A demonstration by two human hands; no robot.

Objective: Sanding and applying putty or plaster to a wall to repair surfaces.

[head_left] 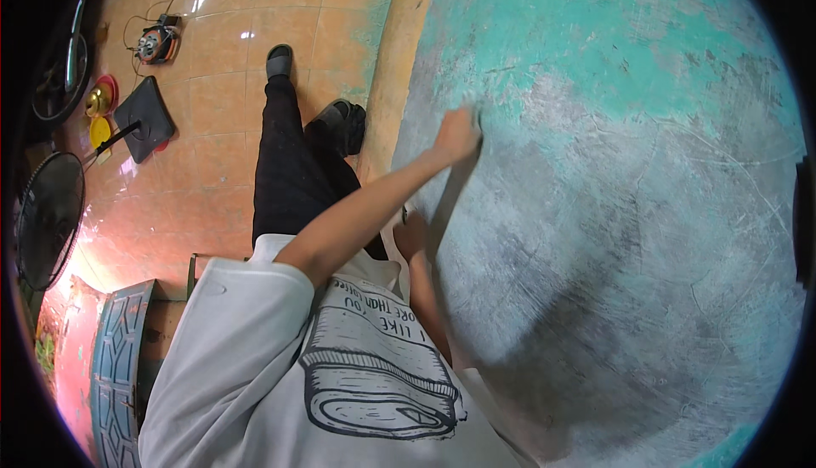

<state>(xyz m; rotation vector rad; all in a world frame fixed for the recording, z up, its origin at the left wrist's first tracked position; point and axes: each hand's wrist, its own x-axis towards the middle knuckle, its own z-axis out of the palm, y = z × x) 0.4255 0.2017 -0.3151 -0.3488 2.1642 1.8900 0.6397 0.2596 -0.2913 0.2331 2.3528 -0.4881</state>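
My left hand point(459, 134) is raised against the wall point(595, 196), its fingers closed and a little blurred. A thin dark edge shows between it and the wall, but what it grips is too hidden to name. Lower down, close to my body, my right hand point(410, 236) is curled near the wall. A small dark bit shows at its fingers, too little to name. The wall is patchy, with bare grey surface around my hands and worn turquoise paint higher up.
Orange tiles cover the floor point(221, 111). My dark sandals point(280, 62) stand beside the wall's base. At left are a standing fan point(51, 221) with a square black base point(146, 119), a corded reel point(156, 45), a yellow item point(100, 133) and a blue-grey door point(119, 357).
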